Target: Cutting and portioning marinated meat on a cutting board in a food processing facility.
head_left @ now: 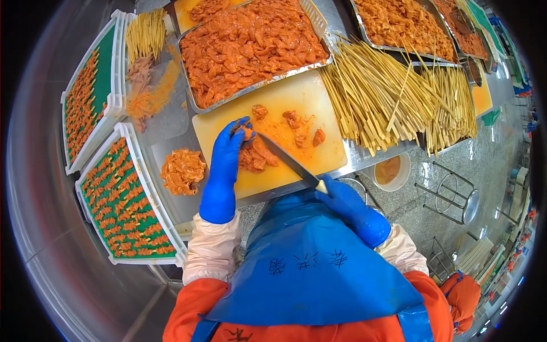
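My left hand (231, 142), in a blue glove, is closed on a piece of marinated meat (248, 133) at the left part of a white cutting board (325, 114). In my blue-gloved right hand (343, 199) is the pale handle of a knife (289, 160). Its blade slants up and left across the board, with the tip close to my left fingers. A pile of meat pieces (257, 156) lies just below the blade. Several smaller bits, among them one meat chunk (319, 137), are scattered beyond it on the orange-stained surface.
Behind the board stands a metal tray heaped with meat (250, 45). Bamboo skewers (379, 94) are piled to the right. At the left, white-framed trays (132, 194) hold rows of skewered meat, beside a loose meat mound (183, 171). A white bucket (393, 172) and a stool (450, 194) are at the right.
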Motion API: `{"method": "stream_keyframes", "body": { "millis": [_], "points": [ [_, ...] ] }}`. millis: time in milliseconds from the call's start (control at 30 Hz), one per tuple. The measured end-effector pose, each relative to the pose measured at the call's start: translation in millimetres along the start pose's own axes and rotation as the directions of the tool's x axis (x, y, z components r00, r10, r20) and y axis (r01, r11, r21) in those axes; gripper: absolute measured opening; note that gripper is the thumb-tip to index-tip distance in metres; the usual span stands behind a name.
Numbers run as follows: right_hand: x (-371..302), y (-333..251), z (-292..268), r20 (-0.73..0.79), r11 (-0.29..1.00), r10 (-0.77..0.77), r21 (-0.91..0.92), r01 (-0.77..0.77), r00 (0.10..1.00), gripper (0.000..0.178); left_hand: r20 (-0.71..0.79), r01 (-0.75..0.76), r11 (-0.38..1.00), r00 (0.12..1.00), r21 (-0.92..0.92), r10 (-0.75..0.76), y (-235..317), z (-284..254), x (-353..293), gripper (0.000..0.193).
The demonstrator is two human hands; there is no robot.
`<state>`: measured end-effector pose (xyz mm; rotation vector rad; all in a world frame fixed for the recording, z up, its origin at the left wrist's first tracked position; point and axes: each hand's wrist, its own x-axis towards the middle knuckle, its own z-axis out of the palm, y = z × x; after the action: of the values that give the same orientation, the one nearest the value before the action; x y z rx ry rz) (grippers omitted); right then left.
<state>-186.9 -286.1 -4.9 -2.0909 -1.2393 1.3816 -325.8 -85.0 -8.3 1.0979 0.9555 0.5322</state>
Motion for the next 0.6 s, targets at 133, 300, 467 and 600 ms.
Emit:
{"method": "stream_keyframes", "body": {
  "millis": [133,300,467,600],
  "points": [
    [4.9,-0.3,-4.9,-0.004,0.993,0.098,-0.060,-0.099,0.995,0.036,0.174,0.079,0.977,0.984,-0.197,-0.044,5.2,13.6,-10.8,0.030],
    [3.2,6.5,-15.7,-0.171,0.993,0.118,0.049,-0.111,0.978,0.032,0.280,0.100,0.959,0.944,0.265,-0.176,-24.2,37.6,-8.0,0.025],
    [-0.2,11.4,-11.6,-0.140,0.975,0.157,0.176,-0.132,0.978,0.032,0.305,-0.351,0.240,0.929,0.905,0.210,-38.0,27.9,3.8,0.022],
    [-1.4,10.7,-11.3,-0.132,0.960,0.187,0.233,-0.153,0.974,0.033,0.471,-0.586,0.166,0.764,0.793,0.441,-31.1,10.3,-11.8,0.024]
  ]
}}
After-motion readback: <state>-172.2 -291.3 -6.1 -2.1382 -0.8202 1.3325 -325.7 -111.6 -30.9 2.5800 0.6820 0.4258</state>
